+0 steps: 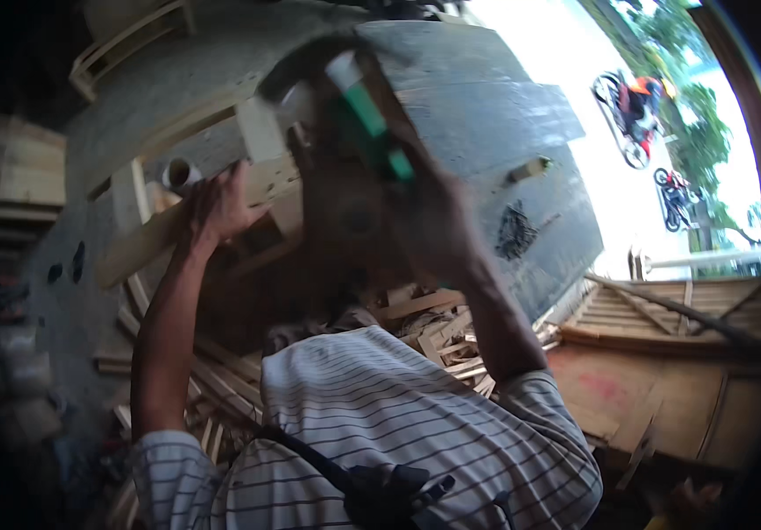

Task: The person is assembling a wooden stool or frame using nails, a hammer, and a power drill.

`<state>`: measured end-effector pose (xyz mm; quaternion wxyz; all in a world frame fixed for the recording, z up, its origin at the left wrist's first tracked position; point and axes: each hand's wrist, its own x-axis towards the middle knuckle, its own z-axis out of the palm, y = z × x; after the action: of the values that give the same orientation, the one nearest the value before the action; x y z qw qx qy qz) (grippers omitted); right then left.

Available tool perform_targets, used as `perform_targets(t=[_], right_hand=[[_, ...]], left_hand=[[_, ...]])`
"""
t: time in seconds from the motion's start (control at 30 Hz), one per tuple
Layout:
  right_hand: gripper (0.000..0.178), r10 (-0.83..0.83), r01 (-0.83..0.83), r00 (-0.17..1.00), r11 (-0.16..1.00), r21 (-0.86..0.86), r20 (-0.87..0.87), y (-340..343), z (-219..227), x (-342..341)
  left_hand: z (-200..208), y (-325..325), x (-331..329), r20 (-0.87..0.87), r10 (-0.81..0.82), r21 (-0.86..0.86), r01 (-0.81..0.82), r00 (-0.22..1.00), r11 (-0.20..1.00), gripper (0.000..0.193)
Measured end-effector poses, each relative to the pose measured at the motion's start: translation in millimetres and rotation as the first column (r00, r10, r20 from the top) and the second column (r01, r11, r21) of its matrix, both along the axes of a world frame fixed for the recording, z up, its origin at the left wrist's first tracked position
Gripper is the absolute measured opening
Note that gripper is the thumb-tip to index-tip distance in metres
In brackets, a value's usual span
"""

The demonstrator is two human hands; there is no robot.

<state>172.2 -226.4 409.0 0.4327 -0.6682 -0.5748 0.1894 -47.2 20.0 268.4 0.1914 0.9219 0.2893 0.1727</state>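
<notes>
My left hand [222,203] is closed over the near rail of a pale wooden frame [146,238], its fingers wrapped around the wood. My right hand [433,216], smeared by motion, is raised to the right of the frame. It grips a long green and white tool [365,110] that looks like a hammer. A dark blur at the tool's far end hides the shape of its head. Beside my left hand, a pale cylinder [181,173] with an open end stands within the frame. Brown blur covers the area between my hands.
A grey worktop or board [486,115] spreads ahead, with a small dark heap [515,230] and a short pale piece [529,170] on it. Wood offcuts [438,331] lie near my body. Slatted wooden panels [663,309] are at right; motorcycles [632,119] show outside.
</notes>
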Motion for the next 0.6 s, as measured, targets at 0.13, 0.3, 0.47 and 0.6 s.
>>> perform_targets(t=[0.13,0.3,0.47,0.6], right_hand=[[0.037,0.203,0.079,0.843,0.87,0.487,-0.499,24.9,114.8,-15.0],[0.034,0.372,0.044,0.734,0.808,0.587,-0.568,44.5,46.7,-40.6],[0.05,0.149,-0.04,0.954,0.924,-0.381,0.26,41.2,-69.3,-15.6],[0.034,-0.281,0.279,0.959,0.96,0.037,0.041,38.6,15.4,-19.7]], left_hand=[[-16.0,9.0,-7.5,0.015,-0.01,0.02,0.01,1.0,1.0,0.057],[-19.6,14.8,-6.4,0.037,-0.003,0.052,0.001,0.999,0.999,0.056],[-15.4,10.6,-9.1,0.052,0.017,0.138,-0.024,0.998,0.99,0.06],[-18.8,17.9,-4.2,0.058,-0.034,0.117,0.027,0.998,0.993,0.059]])
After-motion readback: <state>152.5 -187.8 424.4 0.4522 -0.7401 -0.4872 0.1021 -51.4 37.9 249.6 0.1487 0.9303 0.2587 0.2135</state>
